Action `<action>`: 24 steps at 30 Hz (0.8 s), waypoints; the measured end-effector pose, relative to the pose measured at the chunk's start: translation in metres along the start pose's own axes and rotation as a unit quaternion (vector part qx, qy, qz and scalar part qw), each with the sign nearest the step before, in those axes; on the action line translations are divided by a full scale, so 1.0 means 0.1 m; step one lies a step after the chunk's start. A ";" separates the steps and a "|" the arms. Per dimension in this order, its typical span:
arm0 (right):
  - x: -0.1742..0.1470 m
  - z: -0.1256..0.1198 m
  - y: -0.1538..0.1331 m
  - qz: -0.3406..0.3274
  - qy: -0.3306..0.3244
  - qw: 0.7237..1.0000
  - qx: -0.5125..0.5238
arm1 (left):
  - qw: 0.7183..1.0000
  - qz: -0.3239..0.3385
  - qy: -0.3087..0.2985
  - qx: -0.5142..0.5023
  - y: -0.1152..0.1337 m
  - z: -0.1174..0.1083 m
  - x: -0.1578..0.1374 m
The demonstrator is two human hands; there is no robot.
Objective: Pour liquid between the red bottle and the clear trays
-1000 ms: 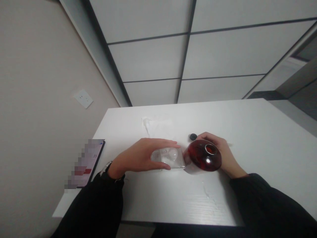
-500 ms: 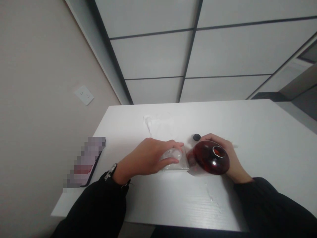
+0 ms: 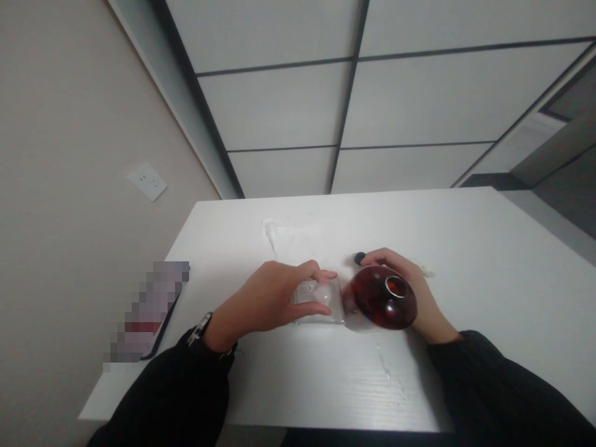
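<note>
My left hand (image 3: 265, 301) comes in from the left, its thumb and fingers curved around a clear, square-edged container (image 3: 338, 316). A round, clear, dome-like piece (image 3: 323, 294) shows between the thumb and fingers; what it is exactly, I cannot tell. Right beside the container stands a dark red-brown glass bottle (image 3: 372, 295), uncapped and leaning a little to the right. My right hand (image 3: 416, 292) is wrapped around its far right side, with part of the fingers hidden behind it. A small black cap (image 3: 360, 257) lies by the right fingertips.
A phone (image 3: 151, 310) with a blurred screen lies at the left edge of the white table (image 3: 326, 379). Clear wet-looking streaks or film (image 3: 272, 233) show farther back. Something small and pale (image 3: 427, 272) lies behind my right wrist. A wall socket (image 3: 148, 181) is at left.
The whole view has shifted slightly, so things appear farther left. My left fingers are bent a little more around the clear piece. Both hands keep their places at the container and bottle.
</note>
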State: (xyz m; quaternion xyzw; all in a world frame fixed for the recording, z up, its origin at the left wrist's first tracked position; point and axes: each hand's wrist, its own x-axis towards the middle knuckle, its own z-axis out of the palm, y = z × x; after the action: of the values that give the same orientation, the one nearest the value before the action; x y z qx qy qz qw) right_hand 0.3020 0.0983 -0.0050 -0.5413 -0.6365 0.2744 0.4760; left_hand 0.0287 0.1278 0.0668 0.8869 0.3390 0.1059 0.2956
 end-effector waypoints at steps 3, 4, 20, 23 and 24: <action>0.00 0.00 0.06 -0.027 0.028 0.999 0.001 | 1.000 -0.005 -0.007 -0.028 0.01 -0.01 0.01; 0.00 -0.01 0.08 -0.032 0.030 0.999 -0.001 | 0.999 0.000 -0.010 -0.035 0.01 -0.02 0.01; 0.00 -0.05 0.15 -0.039 -0.007 0.999 -0.013 | 0.998 0.009 -0.006 -0.067 0.01 -0.02 0.01; 0.00 -0.05 0.15 -0.038 -0.012 0.999 -0.011 | 0.997 0.006 -0.002 -0.075 -0.01 -0.01 0.00; 0.00 -0.05 0.15 -0.037 -0.015 0.999 -0.010 | 0.997 0.005 0.000 -0.074 -0.02 -0.01 0.00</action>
State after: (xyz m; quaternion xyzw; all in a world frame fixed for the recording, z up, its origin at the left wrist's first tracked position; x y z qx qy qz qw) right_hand 0.3127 0.1018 -0.0159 -0.5185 -0.6655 0.2580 0.4708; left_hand 0.0277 0.1294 0.0664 0.8641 0.3257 0.1324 0.3601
